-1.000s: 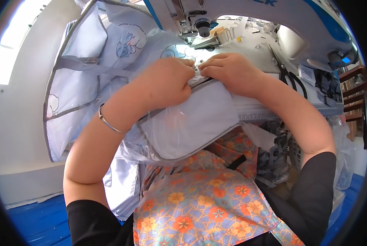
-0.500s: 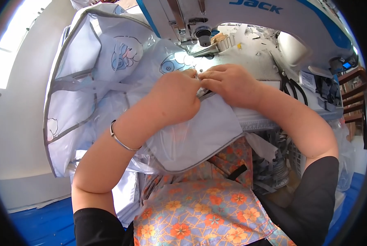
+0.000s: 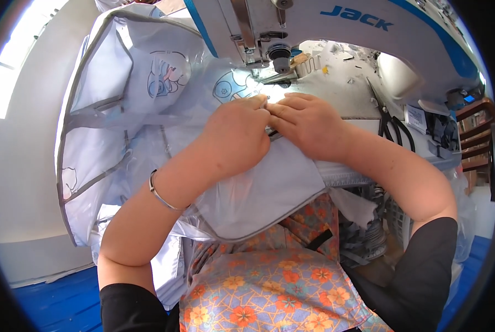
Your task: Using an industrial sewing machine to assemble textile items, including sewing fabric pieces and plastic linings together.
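White desk surface (image 3: 347,91) is carrying a white and blue sewing machine (image 3: 336,27), whose needle area (image 3: 280,55) is sitting just beyond a person's two hands. Pale translucent plastic sheeting with grey binding along its edges and blue cartoon prints, the bag piece (image 3: 148,110), is spreading from the desk down over the person's lap and to the left. The left hand (image 3: 239,138) is lying curled on top of the sheeting, fingers bent and pressing an edge down; the right hand (image 3: 308,124) is touching it fingertip to fingertip, fingers nearly closed and seeming to be pinching a small grey fold or trim (image 3: 272,133) between them, though the exact grip is hidden. A silver bangle (image 3: 162,193) is circling the left wrist. Black scissors (image 3: 388,119) are lying on the desk to the right, near the right forearm. Judging from this, the slippery plastic could be sliding out of alignment under the fingers, giving a crooked seam, and fingertips this near the needle area could be getting caught if the machine starts. The hanging bulk on the left could also be dragging the work sideways.
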Action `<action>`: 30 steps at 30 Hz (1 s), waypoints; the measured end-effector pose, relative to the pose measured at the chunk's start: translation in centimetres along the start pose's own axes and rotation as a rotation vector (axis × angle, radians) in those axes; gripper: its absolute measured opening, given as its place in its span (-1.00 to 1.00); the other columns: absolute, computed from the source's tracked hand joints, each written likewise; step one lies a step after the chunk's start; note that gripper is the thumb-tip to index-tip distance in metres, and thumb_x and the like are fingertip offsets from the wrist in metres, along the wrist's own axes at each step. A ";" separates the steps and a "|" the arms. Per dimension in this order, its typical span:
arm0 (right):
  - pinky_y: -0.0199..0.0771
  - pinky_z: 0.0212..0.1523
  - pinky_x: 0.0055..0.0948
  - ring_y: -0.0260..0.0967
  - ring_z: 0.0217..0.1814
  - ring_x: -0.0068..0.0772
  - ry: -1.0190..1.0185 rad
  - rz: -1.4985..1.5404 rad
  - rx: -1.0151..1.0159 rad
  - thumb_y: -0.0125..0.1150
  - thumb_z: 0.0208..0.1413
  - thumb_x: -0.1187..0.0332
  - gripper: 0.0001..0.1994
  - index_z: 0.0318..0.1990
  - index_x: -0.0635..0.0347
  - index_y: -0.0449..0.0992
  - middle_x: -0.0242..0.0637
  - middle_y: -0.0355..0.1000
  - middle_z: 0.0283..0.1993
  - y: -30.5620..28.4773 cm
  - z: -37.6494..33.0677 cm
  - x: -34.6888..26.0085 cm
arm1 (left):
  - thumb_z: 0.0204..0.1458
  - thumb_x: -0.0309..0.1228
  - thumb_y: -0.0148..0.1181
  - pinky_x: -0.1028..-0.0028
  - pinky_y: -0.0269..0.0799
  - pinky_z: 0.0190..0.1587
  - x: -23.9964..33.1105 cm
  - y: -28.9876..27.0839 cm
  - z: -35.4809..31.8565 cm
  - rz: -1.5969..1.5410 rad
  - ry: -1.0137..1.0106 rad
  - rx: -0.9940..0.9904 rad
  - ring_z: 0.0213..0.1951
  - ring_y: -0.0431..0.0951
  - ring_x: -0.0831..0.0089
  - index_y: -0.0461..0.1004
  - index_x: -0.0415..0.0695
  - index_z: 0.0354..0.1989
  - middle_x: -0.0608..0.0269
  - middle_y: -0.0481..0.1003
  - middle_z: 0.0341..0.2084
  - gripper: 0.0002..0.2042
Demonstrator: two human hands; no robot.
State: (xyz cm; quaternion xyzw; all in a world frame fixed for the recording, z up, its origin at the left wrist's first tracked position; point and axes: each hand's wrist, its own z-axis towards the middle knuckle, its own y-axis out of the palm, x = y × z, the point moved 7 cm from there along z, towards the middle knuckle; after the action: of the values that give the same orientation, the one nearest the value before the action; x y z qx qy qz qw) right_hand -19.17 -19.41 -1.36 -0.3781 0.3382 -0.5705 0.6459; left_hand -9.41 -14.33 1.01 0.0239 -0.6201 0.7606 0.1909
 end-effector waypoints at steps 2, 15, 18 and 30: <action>0.47 0.12 -0.27 0.49 0.02 -0.25 -0.008 0.008 -0.020 0.14 -0.03 0.39 -0.70 -0.12 0.27 0.57 -0.24 0.54 -0.02 0.2 0.6 0.1 | -0.17 -0.48 0.16 0.17 0.49 -0.02 -0.2 -0.2 0.4 -0.039 0.013 0.030 -0.14 0.57 0.02 0.56 -0.31 -0.34 -0.12 0.55 -0.19 -0.78; 0.52 0.07 -0.26 0.47 0.09 -0.18 0.088 -0.025 -0.019 0.12 -0.02 0.48 -0.65 -0.01 0.25 0.53 -0.23 0.51 0.11 0.5 1.5 0.8 | -0.06 -0.35 0.32 -0.09 0.15 0.29 3.7 -7.5 -11.3 -0.055 -0.165 0.182 0.26 0.34 -0.06 0.49 -0.16 -0.12 -0.08 0.38 0.20 -0.68; 0.53 0.07 -0.27 0.47 0.11 -0.19 0.118 -0.015 -0.020 0.12 -0.03 0.51 -0.63 0.01 0.22 0.53 -0.26 0.50 0.12 0.0 1.9 0.5 | -0.05 -0.31 0.35 -0.09 0.11 0.32 5.1 -8.4 -20.5 0.189 -0.322 0.371 0.30 0.29 -0.10 0.46 -0.13 0.08 -0.11 0.36 0.21 -0.53; 0.49 0.15 -0.27 0.47 0.15 -0.12 0.160 0.002 -0.019 0.12 0.01 0.51 -0.66 -0.02 0.24 0.56 -0.16 0.52 0.13 0.4 1.8 0.9 | -0.07 -0.50 0.17 0.48 0.44 -0.47 -0.6 -10.3 -18.5 0.472 -0.224 0.408 -0.46 0.43 0.45 0.54 0.08 0.14 0.37 0.28 -0.49 -0.50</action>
State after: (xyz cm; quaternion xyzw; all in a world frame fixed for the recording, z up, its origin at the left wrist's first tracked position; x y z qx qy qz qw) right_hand -17.33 -20.12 -0.84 -0.3371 0.3947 -0.5948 0.6138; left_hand -1.83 4.80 6.19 0.0007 -0.4607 0.8849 -0.0689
